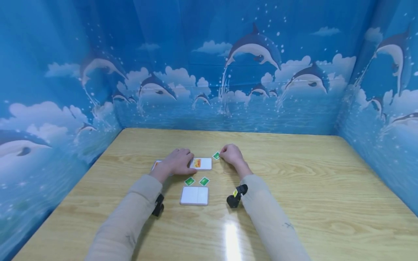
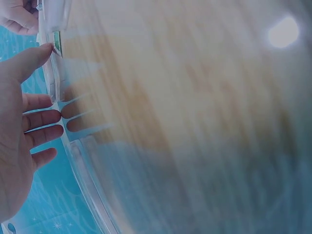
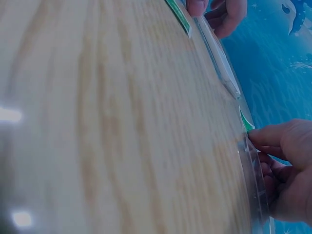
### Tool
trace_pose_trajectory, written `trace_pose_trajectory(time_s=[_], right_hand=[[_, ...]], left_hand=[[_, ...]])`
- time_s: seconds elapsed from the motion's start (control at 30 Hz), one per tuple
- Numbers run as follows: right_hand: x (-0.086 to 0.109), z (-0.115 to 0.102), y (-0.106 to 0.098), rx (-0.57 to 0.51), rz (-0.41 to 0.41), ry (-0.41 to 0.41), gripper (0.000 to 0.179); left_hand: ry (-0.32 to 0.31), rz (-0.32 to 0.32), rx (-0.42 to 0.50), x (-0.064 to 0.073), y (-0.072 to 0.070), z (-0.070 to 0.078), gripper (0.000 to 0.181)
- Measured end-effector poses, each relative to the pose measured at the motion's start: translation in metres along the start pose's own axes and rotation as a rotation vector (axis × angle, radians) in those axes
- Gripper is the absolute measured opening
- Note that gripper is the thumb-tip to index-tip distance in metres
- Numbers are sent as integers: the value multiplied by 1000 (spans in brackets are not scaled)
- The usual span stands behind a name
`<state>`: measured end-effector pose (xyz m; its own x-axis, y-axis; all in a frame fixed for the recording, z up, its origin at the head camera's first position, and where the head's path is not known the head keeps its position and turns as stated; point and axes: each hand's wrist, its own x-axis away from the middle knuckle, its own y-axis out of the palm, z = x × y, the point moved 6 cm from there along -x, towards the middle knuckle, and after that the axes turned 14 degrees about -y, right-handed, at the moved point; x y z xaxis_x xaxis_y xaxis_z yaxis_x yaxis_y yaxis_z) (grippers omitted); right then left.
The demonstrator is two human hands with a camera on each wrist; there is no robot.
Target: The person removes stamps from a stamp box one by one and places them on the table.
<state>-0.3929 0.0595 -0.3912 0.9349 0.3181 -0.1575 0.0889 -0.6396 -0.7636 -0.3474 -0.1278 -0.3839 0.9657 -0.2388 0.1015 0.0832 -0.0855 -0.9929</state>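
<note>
At the back of the group, a white flat rectangular block (image 1: 204, 164) with an orange picture lies on the table. My left hand (image 1: 177, 161) rests at its left end, thumb by the near edge. In the left wrist view the left hand's fingers (image 2: 43, 118) are spread and fairly straight. Right of the block, my right hand (image 1: 232, 154) pinches a small green card (image 1: 216, 156) with a white border, by its right corner. Nearer me lie two similar cards, a left green card (image 1: 189, 181) and a right green card (image 1: 204, 181).
A blank white slab (image 1: 194, 196) lies on the wooden table (image 1: 310, 188), in front of the two green cards. Another white block (image 1: 156, 165) with orange on it is partly hidden behind the left hand. A blue dolphin curtain (image 1: 196, 72) encloses the back and sides.
</note>
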Motion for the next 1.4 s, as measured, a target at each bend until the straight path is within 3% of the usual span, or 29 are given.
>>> trace_pose_trajectory(time_s=[0.23, 0.6, 0.8, 1.03, 1.27, 1.4], right_hand=[[-1, 4, 4, -28, -10, 16, 9], [-4, -6, 1, -135, 17, -38, 19], [-5, -22, 12, -224, -68, -134, 25], [-7, -42, 26, -227, -167, -231, 31], [-6, -43, 38, -287, -212, -179, 38], [-5, -45, 42, -248, -247, -182, 40]], left_hand=[[2, -3, 1, 0, 1, 0, 62], [-8, -2, 10, -1, -1, -1, 63], [-4, -4, 3, 0, -1, 0, 63], [-12, -1, 2, 1, -1, 0, 64], [-23, -7, 19, 3, -3, -2, 62], [-14, -5, 14, 5, -3, -2, 61]])
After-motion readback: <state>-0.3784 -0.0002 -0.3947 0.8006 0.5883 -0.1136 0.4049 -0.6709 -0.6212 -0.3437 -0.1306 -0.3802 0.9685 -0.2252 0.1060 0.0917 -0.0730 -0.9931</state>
